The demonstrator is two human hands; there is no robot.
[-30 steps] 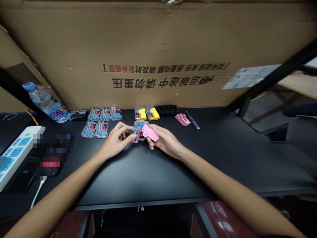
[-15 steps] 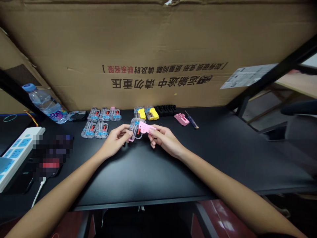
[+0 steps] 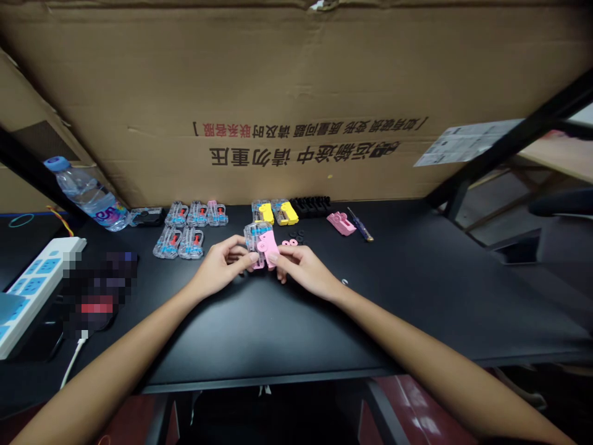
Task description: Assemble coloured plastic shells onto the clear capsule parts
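My left hand (image 3: 228,262) is closed on a clear plastic toy body (image 3: 252,232) with blue parts inside and a pink piece at its lower end. In the fingers of my right hand (image 3: 303,267) is a pink plastic cover (image 3: 269,248), shaped like a small pistol with a round boss. The cover lies over the right side of the clear body, its narrow end pointing down. Whether the two are joined cannot be seen. Just beyond my right fingers are small pink rings (image 3: 292,243) and small black rings (image 3: 299,235) on the black table (image 3: 259,334).
Several clear toy bodies (image 3: 191,242) with red triggers stand at the left. Behind my hands are two yellow-covered ones (image 3: 288,212) and black pieces (image 3: 312,206). A pink cover (image 3: 341,224) and screwdriver (image 3: 360,224) lie right. Far left are a bottle (image 3: 90,194) and power strip (image 3: 39,287).
The pink cover has turned from lying sideways to pointing down, and now sits over the clear body. My right hand has moved slightly left and down, uncovering the small rings.
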